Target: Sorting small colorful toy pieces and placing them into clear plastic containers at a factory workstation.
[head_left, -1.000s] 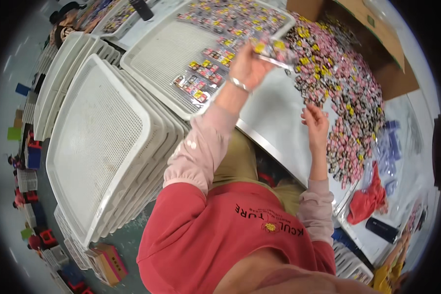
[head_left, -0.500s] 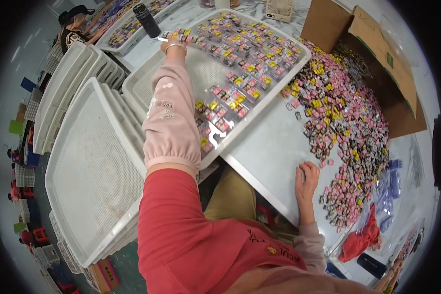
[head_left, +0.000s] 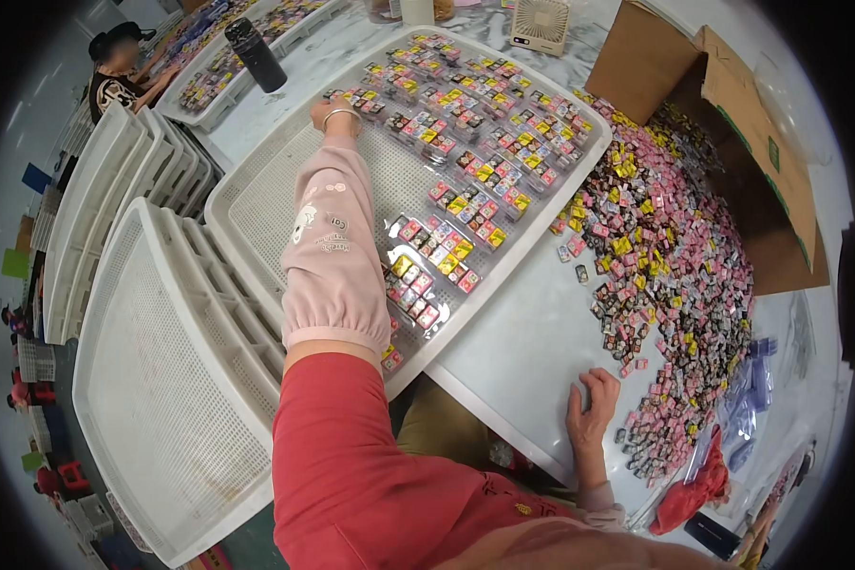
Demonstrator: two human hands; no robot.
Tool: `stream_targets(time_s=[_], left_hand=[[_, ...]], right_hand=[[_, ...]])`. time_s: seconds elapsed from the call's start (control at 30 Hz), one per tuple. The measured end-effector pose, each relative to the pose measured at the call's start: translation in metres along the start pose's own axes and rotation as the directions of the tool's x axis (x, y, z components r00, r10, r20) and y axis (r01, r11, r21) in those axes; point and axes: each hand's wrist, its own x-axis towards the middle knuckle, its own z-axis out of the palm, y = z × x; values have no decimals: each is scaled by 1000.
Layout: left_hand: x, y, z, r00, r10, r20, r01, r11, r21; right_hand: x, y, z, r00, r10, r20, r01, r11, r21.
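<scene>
My left hand (head_left: 332, 118), with a bracelet at the wrist, reaches over a white perforated tray (head_left: 266, 190). Its fingers are closed at the end of a clear plastic pack (head_left: 363, 99) filled with small pink, black and yellow pieces, at the left end of the far rows. The fingertips are partly hidden. Many similar packs (head_left: 480, 180) lie in slanting rows over the tray's right side. My right hand (head_left: 594, 408) rests at the table's near edge beside the loose pile, holding nothing, thumb and fingers apart.
A big heap of small loose pieces (head_left: 674, 228) spills from a cardboard box (head_left: 760, 142) at the right. Stacked white trays (head_left: 161, 380) stand at the left. Beyond are a black bottle (head_left: 256, 55), a small fan (head_left: 540, 27) and a co-worker (head_left: 119, 71). Near right lies red cloth (head_left: 693, 489).
My left hand has lowered the pack into the tray beside the far rows. My right hand stays by the table edge. The whole view has shifted slightly.
</scene>
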Motion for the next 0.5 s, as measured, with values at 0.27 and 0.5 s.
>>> stream_targets(time_s=[0.27, 0.5], left_hand=[[27, -29, 6, 895, 442, -59, -405, 860, 310], [135, -68, -27, 173, 556, 813, -922, -200, 333]], right_hand=[[-5, -8, 3, 1000, 20, -3, -20, 1000, 2], [2, 15, 5, 994, -102, -48, 103, 995, 14]])
